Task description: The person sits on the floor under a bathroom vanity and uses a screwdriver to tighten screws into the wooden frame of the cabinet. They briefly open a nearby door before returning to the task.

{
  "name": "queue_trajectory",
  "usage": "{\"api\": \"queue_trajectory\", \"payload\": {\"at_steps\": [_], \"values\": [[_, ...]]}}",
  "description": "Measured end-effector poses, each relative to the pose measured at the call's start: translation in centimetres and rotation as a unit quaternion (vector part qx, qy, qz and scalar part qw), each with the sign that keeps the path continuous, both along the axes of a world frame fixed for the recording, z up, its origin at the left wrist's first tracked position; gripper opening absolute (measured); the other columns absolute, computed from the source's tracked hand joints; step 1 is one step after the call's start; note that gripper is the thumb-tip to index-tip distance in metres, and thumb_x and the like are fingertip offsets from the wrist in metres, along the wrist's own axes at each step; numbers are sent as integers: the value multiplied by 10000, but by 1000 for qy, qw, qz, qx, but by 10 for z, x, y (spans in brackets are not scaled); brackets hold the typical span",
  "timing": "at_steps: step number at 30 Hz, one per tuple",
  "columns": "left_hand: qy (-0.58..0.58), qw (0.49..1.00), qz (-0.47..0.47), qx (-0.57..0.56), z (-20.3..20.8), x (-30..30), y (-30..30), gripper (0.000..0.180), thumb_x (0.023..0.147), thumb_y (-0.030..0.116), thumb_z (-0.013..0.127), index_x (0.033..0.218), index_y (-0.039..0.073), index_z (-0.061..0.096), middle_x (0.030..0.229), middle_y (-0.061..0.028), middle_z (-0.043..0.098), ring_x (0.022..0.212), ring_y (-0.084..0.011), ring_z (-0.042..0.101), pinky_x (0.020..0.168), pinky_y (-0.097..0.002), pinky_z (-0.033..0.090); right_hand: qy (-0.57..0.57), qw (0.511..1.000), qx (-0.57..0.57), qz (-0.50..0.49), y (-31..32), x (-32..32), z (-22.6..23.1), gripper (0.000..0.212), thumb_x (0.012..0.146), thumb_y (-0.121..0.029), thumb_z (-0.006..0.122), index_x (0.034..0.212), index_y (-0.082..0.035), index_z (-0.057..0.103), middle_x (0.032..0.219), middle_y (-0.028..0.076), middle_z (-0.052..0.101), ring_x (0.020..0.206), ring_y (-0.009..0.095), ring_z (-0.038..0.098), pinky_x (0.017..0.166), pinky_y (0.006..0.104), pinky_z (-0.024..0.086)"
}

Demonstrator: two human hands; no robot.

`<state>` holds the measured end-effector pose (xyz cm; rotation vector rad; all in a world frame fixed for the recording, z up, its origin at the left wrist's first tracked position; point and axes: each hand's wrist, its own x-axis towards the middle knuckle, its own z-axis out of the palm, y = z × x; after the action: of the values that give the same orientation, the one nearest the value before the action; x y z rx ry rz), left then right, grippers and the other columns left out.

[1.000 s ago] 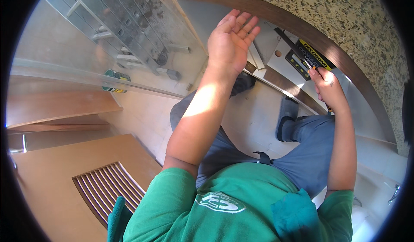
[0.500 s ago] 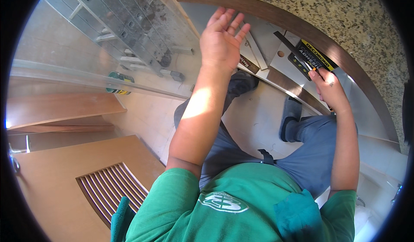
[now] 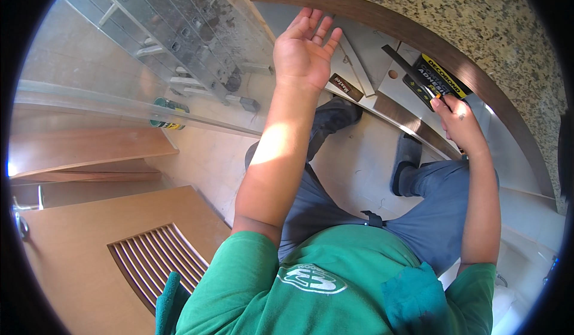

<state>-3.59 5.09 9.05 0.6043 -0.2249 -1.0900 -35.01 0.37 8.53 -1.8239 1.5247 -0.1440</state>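
My left hand (image 3: 303,54) is raised, palm up and fingers spread, holding nothing. Its fingertips reach the curved brown edge band (image 3: 359,5) beneath the granite counter; whether they press on it I cannot tell. In my right hand (image 3: 459,123) is a long flat dark-bladed tool (image 3: 402,62), its blade slanting up and left, with a bit of orange by the fingers. Just beyond that hand lies a black and yellow adhesive container (image 3: 443,72), partly behind the tool. Between my hands are a small brown box (image 3: 345,87) and a pale narrow strip (image 3: 357,66).
Speckled granite counter (image 3: 478,18) arches over the open cabinet. A glass panel (image 3: 119,105) stands at the left, with a metal ladder (image 3: 149,42) and a green can (image 3: 169,112) behind it. A wooden door with a slatted vent (image 3: 158,260) fills the lower left.
My left hand has shifted slightly left, uncovering more of the small brown box. The right hand keeps its grip on the tool, almost in the same place.
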Motion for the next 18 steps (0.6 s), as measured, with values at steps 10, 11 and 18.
{"api": "queue_trajectory", "payload": {"at_steps": [10, 11, 18], "values": [[-66, 995, 37, 73, -11, 9, -20, 310, 1007, 170, 568, 1270, 7, 559, 1246, -125, 606, 1230, -276, 520, 1013, -467, 440, 4, 1000, 8, -2, -1, 0, 1, 456, 981, -478, 580, 946, -24, 611, 616, 71, 498, 555, 175, 503, 585, 352, 445], [-72, 994, 41, 75, -12, 10, -24, 288, 995, 168, 580, 1241, 16, 567, 1211, -120, 616, 1172, -265, 546, 972, -447, 449, 1, 1000, -4, 2, -2, -2, -1, 457, 981, -477, 580, 968, -22, 620, 630, 75, 511, 573, 177, 506, 602, 351, 449], [-104, 987, 70, 98, -18, 11, -33, 259, 981, 175, 591, 1197, 34, 602, 1124, -98, 639, 1052, -250, 585, 884, -411, 461, 4, 1000, -12, 11, -3, -4, -2, 465, 984, -472, 580, 1060, -19, 650, 680, 85, 548, 630, 171, 515, 652, 340, 454]]}}
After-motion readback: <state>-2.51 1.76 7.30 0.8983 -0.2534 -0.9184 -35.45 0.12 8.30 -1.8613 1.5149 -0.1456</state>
